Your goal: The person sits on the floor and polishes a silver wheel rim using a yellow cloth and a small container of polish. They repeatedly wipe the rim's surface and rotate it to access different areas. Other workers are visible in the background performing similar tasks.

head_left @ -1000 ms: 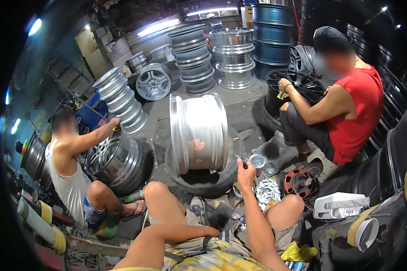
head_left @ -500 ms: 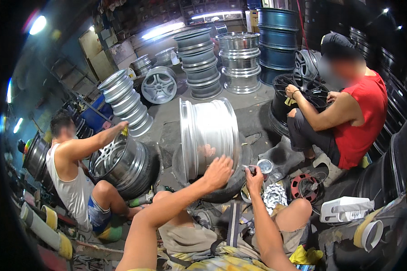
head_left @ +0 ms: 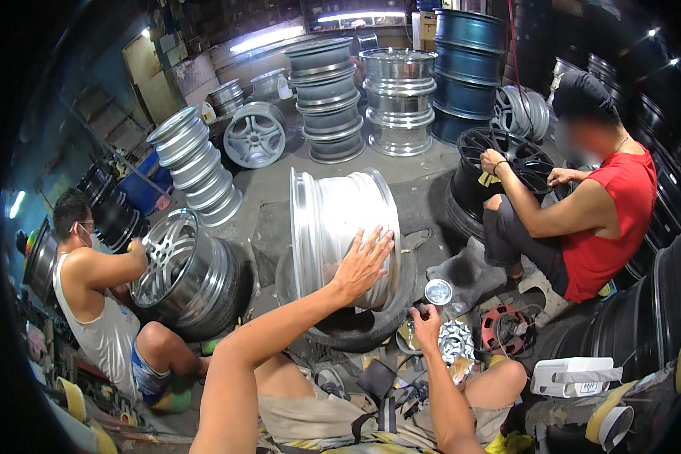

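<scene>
A shiny silver wheel rim stands on edge in front of me, resting on a tire. My left hand lies against the rim's barrel on its near right side, fingers spread. To the right and lower, my right hand is closed around a small dark-tipped thing, mostly hidden by the fingers. Just above that hand is an open round can with grey contents. A shiny silver piece with cut-outs lies beside the right hand.
A person in a white tank top works at a rim on the left. Another in red handles a black wheel. Stacked rims stand behind. A red reel and white box lie right.
My left hand has moved up the rim and its fingers have spread. My right hand has lowered away from the rim. The person on the left has drawn an arm back.
</scene>
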Tool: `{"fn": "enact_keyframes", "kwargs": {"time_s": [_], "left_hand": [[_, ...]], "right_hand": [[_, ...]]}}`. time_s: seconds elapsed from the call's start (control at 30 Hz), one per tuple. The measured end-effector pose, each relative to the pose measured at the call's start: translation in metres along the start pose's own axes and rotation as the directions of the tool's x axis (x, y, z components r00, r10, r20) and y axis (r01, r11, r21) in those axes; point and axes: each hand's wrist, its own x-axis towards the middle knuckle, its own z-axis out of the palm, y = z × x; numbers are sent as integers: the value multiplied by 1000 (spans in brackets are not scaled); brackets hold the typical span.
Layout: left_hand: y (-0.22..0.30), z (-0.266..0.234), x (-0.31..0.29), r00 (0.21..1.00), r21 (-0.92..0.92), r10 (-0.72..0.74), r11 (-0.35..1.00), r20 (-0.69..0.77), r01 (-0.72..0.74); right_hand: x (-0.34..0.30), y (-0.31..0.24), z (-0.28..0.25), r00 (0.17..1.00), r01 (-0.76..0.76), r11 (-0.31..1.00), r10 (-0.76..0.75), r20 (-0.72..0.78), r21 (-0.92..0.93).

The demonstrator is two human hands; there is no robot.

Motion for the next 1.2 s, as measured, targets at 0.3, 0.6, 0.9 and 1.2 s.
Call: {"fn": "enact_keyframes", "kwargs": {"time_s": [0.3,0.6,0.9,1.2], "left_hand": [[53,-33,-100,952,-555,115,829,282,65],[-17,33,-217,658,-266,-284,750,697,605],[-14,97,-224,814,-474,-350,679,463,561],[-42,78,-187,780,-555,-281,572,559,604]], "right_hand": [[-6,2,-4,990,-106,986,93,103,129],[-18,-15,34,979,-113,991,100,175,68],[-24,2,37,994,67,997,-64,88,-27],[-21,-39,50,998,56,998,-57,-11,-19]]}}
